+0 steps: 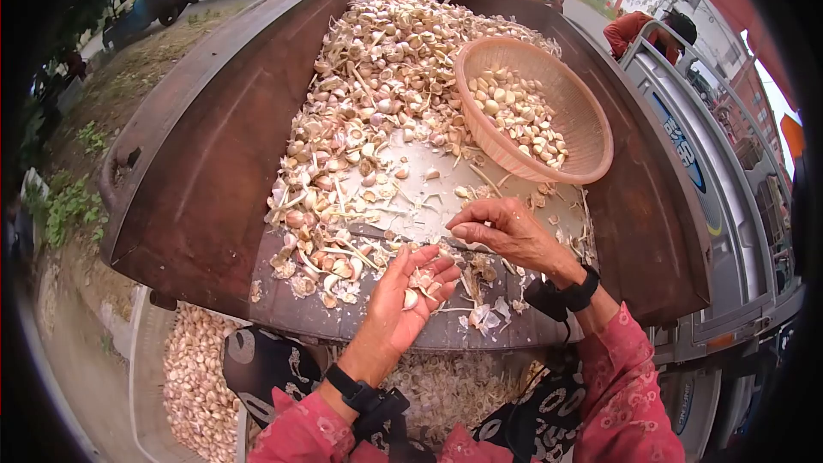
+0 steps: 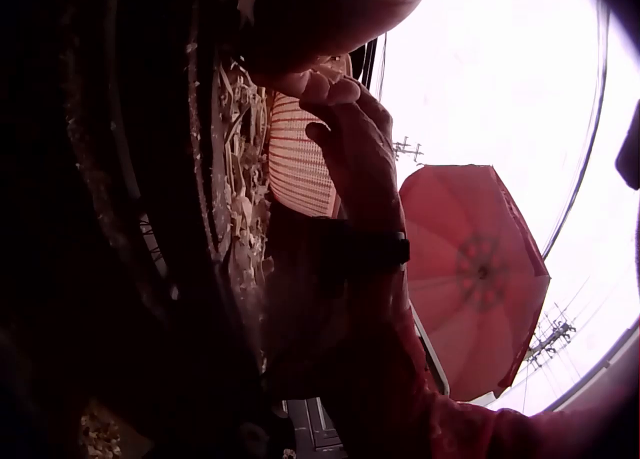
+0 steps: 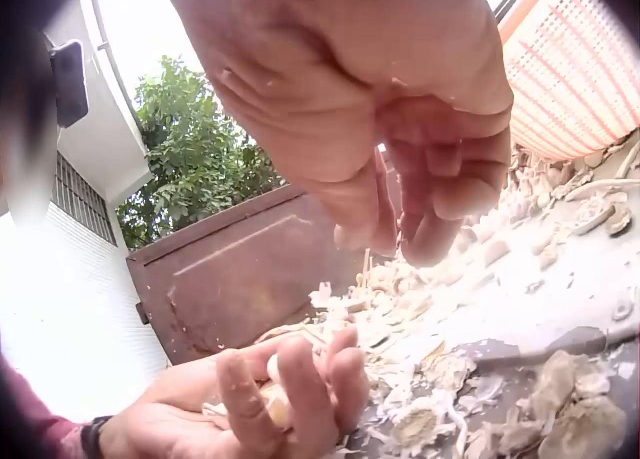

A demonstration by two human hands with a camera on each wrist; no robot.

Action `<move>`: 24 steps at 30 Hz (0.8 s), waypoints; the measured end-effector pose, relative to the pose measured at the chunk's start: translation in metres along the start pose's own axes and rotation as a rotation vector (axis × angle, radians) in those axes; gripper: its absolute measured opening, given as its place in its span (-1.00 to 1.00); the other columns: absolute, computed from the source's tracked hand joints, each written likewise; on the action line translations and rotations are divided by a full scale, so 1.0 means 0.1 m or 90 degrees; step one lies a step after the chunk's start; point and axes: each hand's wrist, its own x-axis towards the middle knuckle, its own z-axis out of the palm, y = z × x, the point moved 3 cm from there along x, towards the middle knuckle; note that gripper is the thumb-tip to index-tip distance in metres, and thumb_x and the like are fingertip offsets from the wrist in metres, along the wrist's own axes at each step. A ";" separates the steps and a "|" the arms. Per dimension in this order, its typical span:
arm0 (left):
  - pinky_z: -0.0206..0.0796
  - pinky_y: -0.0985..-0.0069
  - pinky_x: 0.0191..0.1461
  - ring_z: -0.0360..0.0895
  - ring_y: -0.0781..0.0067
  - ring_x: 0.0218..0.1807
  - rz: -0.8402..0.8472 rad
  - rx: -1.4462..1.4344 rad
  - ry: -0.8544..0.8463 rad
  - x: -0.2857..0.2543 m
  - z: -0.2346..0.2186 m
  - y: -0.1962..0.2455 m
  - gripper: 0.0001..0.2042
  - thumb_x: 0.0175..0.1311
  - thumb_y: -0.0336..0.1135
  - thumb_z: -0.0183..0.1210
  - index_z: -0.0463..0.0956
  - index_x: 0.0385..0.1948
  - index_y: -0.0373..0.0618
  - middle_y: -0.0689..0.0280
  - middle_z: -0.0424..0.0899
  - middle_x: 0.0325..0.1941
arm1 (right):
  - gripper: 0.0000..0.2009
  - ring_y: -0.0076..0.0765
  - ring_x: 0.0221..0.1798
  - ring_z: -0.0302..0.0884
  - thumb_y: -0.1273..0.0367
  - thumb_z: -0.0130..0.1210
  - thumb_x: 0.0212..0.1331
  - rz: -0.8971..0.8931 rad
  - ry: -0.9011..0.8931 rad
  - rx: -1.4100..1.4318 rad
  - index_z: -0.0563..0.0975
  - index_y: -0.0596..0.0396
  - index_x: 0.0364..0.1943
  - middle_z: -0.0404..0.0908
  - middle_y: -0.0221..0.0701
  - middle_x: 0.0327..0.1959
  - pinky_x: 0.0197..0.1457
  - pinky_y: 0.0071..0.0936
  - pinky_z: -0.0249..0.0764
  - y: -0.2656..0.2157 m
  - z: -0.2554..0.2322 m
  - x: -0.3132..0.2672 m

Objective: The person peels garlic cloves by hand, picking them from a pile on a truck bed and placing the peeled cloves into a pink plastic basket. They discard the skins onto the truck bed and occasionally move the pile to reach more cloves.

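Hands: left hand (image 1: 410, 287) cupped palm-up around garlic cloves (image 1: 418, 283); right hand (image 1: 506, 231) curled, fingertips pinched together, contents not discernible.
Place: near edge of garlic-strewn tray (image 1: 214, 206).
Basket (image 1: 591, 133): far right.
Care: cloves probably best kept cupped level.

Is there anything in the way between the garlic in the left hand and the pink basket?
The right hand hovers over the tray on the straight line from the cloves in the left hand to the basket. Otherwise only loose skins and cloves lie low on the tray; nothing tall blocks the way.
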 end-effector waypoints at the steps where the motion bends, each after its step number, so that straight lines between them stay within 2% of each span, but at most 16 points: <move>1: 0.56 0.59 -0.18 0.66 0.33 -0.13 0.003 0.001 0.000 0.04 -0.09 0.00 -0.67 0.53 -0.16 -0.02 0.47 0.02 -0.28 0.13 0.62 -0.06 | -0.79 -0.24 -0.30 0.61 0.31 0.19 0.28 -0.046 0.018 -0.084 0.61 0.20 -0.20 0.64 -0.26 -0.37 -0.22 -0.31 0.49 -0.04 0.00 0.06; 2: 0.56 0.60 -0.21 0.65 0.34 -0.14 0.008 0.010 -0.018 0.12 -0.24 -0.03 -0.69 0.53 -0.17 -0.02 0.47 -0.01 -0.27 0.14 0.62 -0.09 | -0.79 -0.24 -0.30 0.61 0.31 0.19 0.28 -0.049 0.018 -0.084 0.61 0.20 -0.20 0.64 -0.26 -0.37 -0.22 -0.31 0.49 0.07 0.00 0.15; 4: 0.53 0.63 -0.30 0.64 0.37 -0.18 0.012 0.010 -0.046 0.19 -0.36 -0.03 -0.72 0.53 -0.19 -0.03 0.47 -0.08 -0.26 0.18 0.61 -0.17 | -0.81 -0.02 -0.17 0.61 0.37 0.16 0.24 -0.079 0.127 -0.303 0.58 0.18 -0.15 0.63 -0.15 -0.24 -0.13 -0.19 0.49 0.47 -0.03 0.38; 7: 0.55 0.63 -0.29 0.65 0.37 -0.17 0.008 -0.006 -0.077 0.18 -0.40 0.02 -0.69 0.54 -0.17 -0.03 0.47 -0.03 -0.27 0.16 0.62 -0.14 | -0.80 0.09 -0.14 0.59 0.40 0.14 0.21 -0.028 0.063 -0.384 0.54 0.16 -0.12 0.61 -0.13 -0.18 -0.10 -0.12 0.49 0.72 0.00 0.54; 8: 0.55 0.63 -0.29 0.65 0.37 -0.17 0.013 -0.010 -0.076 0.18 -0.41 0.04 -0.69 0.54 -0.17 -0.03 0.47 -0.03 -0.27 0.16 0.62 -0.14 | -0.83 -0.05 -0.18 0.60 0.38 0.17 0.21 -0.051 0.060 -0.388 0.56 0.16 -0.18 0.62 -0.17 -0.24 -0.12 -0.20 0.49 0.66 -0.02 0.55; 9: 0.58 0.59 -0.24 0.65 0.36 -0.15 0.013 -0.021 -0.082 0.18 -0.40 0.05 -0.68 0.54 -0.16 -0.04 0.46 0.00 -0.28 0.15 0.63 -0.12 | -0.83 -0.05 -0.18 0.60 0.38 0.17 0.21 -0.054 0.055 -0.388 0.56 0.16 -0.18 0.62 -0.17 -0.24 -0.12 -0.20 0.49 0.60 -0.01 0.54; 11: 0.60 0.56 -0.18 0.65 0.34 -0.13 0.013 -0.030 -0.088 0.14 -0.34 0.08 -0.66 0.55 -0.15 -0.06 0.46 0.03 -0.29 0.13 0.63 -0.10 | -0.83 -0.24 -0.21 0.60 0.35 0.20 0.22 0.031 0.056 -0.157 0.58 0.16 -0.21 0.63 -0.25 -0.28 -0.14 -0.29 0.50 0.43 -0.05 0.47; 12: 0.61 0.51 -0.12 0.65 0.33 -0.10 0.021 -0.041 -0.072 0.08 -0.25 0.10 -0.64 0.56 -0.15 -0.07 0.45 0.05 -0.30 0.11 0.63 -0.07 | -0.80 -0.37 -0.24 0.58 0.32 0.25 0.21 0.017 0.058 -0.122 0.60 0.15 -0.21 0.63 -0.31 -0.31 -0.16 -0.35 0.49 0.23 -0.03 0.41; 13: 0.61 0.47 -0.05 0.65 0.31 -0.08 0.030 -0.050 -0.055 0.03 -0.18 0.12 -0.63 0.57 -0.14 -0.09 0.44 0.07 -0.31 0.09 0.63 -0.05 | -0.77 -0.37 -0.24 0.58 0.30 0.27 0.20 0.004 -0.024 -0.007 0.61 0.15 -0.16 0.64 -0.32 -0.30 -0.16 -0.35 0.49 0.10 0.04 0.36; 15: 0.60 0.42 -0.01 0.65 0.30 -0.05 0.028 -0.063 -0.044 0.03 -0.17 0.14 -0.64 0.57 -0.16 -0.11 0.45 0.04 -0.31 0.07 0.62 -0.02 | -0.78 -0.28 -0.19 0.60 0.36 0.22 0.22 -0.030 -0.138 -0.061 0.61 0.14 -0.11 0.63 -0.29 -0.26 -0.13 -0.31 0.50 -0.19 0.10 0.36; 16: 0.60 0.44 -0.03 0.65 0.30 -0.06 0.038 -0.065 -0.047 0.06 -0.23 0.13 -0.65 0.57 -0.16 -0.11 0.46 0.03 -0.31 0.06 0.63 -0.03 | -0.78 -0.28 -0.19 0.60 0.36 0.22 0.22 -0.031 -0.139 -0.059 0.61 0.14 -0.11 0.63 -0.29 -0.26 -0.13 -0.31 0.50 -0.07 0.14 0.44; 18: 0.60 0.50 -0.08 0.66 0.33 -0.10 0.043 -0.076 -0.070 0.11 -0.37 0.14 -0.67 0.56 -0.19 -0.09 0.48 -0.01 -0.32 0.07 0.64 -0.05 | -0.82 -0.12 -0.16 0.60 0.44 0.16 0.22 -0.230 0.092 -0.236 0.60 0.15 -0.11 0.61 -0.25 -0.20 -0.09 -0.24 0.51 0.25 0.15 0.73; 19: 0.60 0.50 -0.08 0.66 0.33 -0.10 0.047 -0.075 -0.070 0.12 -0.39 0.16 -0.67 0.56 -0.19 -0.09 0.48 -0.01 -0.32 0.07 0.64 -0.05 | -0.82 -0.12 -0.16 0.60 0.44 0.16 0.22 -0.233 0.092 -0.234 0.60 0.15 -0.11 0.61 -0.25 -0.20 -0.09 -0.24 0.51 0.35 0.17 0.82; 21: 0.60 0.53 -0.10 0.66 0.35 -0.13 0.035 -0.102 -0.075 0.11 -0.43 0.18 -0.69 0.56 -0.22 -0.08 0.48 -0.01 -0.31 0.07 0.65 -0.07 | -0.83 0.02 -0.17 0.58 0.51 0.10 0.22 -0.160 0.029 -0.332 0.58 0.16 -0.12 0.58 -0.19 -0.17 -0.08 -0.19 0.51 0.64 0.22 0.95; 23: 0.60 0.53 -0.08 0.65 0.35 -0.10 0.048 -0.097 -0.081 0.09 -0.42 0.22 -0.68 0.56 -0.22 -0.08 0.46 0.06 -0.32 0.06 0.63 -0.03 | -0.87 -0.06 -0.20 0.58 0.48 0.12 0.22 -0.180 0.028 -0.292 0.57 0.18 -0.18 0.59 -0.19 -0.21 -0.12 -0.24 0.50 0.71 0.21 1.01; 24: 0.60 0.50 -0.07 0.65 0.32 -0.08 0.059 -0.093 -0.077 0.06 -0.38 0.23 -0.66 0.56 -0.21 -0.09 0.45 0.09 -0.33 0.05 0.62 0.00 | -0.86 -0.16 -0.22 0.58 0.44 0.14 0.24 -0.089 0.022 -0.227 0.58 0.17 -0.17 0.60 -0.24 -0.24 -0.15 -0.30 0.49 0.59 0.16 0.96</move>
